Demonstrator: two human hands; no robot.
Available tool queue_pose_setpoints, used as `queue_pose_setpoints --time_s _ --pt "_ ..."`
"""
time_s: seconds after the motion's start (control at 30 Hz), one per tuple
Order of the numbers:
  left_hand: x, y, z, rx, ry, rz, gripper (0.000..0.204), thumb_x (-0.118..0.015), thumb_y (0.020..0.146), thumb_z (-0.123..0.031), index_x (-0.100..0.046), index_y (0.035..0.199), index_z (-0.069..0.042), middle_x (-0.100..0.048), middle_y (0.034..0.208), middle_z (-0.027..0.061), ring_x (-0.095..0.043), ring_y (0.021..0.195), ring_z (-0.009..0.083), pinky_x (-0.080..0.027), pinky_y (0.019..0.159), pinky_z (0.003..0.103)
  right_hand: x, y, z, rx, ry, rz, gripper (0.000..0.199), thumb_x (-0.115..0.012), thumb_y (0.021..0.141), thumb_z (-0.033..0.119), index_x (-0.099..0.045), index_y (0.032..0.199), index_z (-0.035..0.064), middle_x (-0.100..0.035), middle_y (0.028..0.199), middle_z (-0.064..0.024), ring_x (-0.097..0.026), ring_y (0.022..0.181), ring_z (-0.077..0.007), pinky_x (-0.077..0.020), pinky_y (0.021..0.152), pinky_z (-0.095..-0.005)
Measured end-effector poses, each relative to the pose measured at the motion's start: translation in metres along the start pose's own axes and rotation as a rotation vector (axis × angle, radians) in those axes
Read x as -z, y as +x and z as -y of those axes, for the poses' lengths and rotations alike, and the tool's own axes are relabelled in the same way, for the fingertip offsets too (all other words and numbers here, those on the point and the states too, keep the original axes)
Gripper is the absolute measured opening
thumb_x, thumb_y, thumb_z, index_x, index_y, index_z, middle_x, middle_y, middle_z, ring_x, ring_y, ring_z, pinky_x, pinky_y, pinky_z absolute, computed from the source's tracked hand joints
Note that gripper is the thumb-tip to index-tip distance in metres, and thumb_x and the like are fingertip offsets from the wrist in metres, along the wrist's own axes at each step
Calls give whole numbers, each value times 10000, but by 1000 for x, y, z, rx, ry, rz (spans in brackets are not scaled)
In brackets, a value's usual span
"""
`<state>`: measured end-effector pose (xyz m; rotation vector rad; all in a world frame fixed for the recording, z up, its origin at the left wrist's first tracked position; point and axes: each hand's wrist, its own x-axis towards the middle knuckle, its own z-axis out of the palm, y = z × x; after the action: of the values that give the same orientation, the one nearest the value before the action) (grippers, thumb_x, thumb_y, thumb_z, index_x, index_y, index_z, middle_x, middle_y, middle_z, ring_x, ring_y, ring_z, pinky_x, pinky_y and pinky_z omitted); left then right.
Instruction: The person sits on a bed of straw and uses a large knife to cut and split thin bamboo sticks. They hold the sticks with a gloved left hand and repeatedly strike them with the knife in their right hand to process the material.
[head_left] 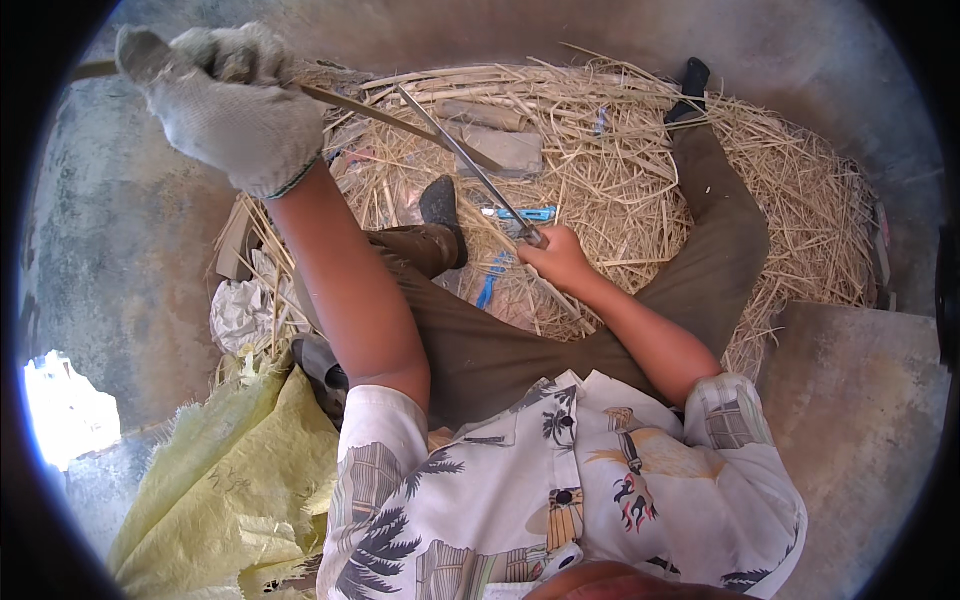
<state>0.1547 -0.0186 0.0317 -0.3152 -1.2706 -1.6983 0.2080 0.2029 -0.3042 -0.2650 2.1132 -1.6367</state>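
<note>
My left hand (225,105), in a pale knitted work glove, is raised at the upper left with its fingers closed round a long, flat brown strip (375,115) that looks like bamboo. One end of the strip sticks out left of the glove; the other slopes down toward the middle. Bare and closed, my right hand (562,258) grips the handle of a knife (478,172) with a long, narrow blade. The blade points up and left and crosses the strip in this view; whether they touch I cannot tell.
Thin pale shavings (620,185) cover the floor between and around my spread legs. Among them lie a greyish block (505,150), a blue cutter (537,213) and a blue scrap (488,282). A yellow woven sack (220,490) and a crumpled whitish bag (240,315) lie at my left.
</note>
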Motion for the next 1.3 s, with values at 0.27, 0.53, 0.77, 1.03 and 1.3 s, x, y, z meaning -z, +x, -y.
queue_pose_setpoints --time_s 0.27,0.53,0.77,1.03,1.3 --pt "41 19 -11 33 -118 -64 583 -564 944 -649 -454 602 -189 -363 483 -54 -321 385 126 -229 378 309 17 -3 23 8 -12 19 275 -721 784 239 -626 695 -4 -581 586 -61 -526 554 -132 -441 555 -347" --pt "100 43 -46 -345 215 -104 747 -409 917 -795 -332 507 -175 -260 464 -48 -227 404 99 -159 396 267 50 25 46 207 -140 -567 201 -690 805 180 -595 724 23 -534 565 -24 -491 520 -145 -394 516 -339" --pt "59 21 -56 -373 479 -147 661 -453 989 -652 -317 529 -197 -236 471 -56 -206 402 91 -169 388 262 129 156 -9 -167 -186 -693 317 -716 792 288 -701 882 -16 -693 760 -136 -657 685 -259 -499 671 -395" --pt "69 21 -27 -123 264 -199 624 -443 995 -648 -326 556 -220 -293 456 -53 -237 367 101 -197 387 277 141 238 -86 -601 -394 -777 427 -679 806 398 -756 1015 34 -739 980 -210 -711 956 -380 -538 846 -450" --pt "70 15 -12 -82 396 -110 588 -406 1031 -584 -334 571 -225 -287 473 -51 -232 399 109 -206 416 281 145 248 -90 -727 -445 -685 445 -700 791 427 -760 1043 64 -738 1069 -187 -713 1005 -353 -553 854 -445"
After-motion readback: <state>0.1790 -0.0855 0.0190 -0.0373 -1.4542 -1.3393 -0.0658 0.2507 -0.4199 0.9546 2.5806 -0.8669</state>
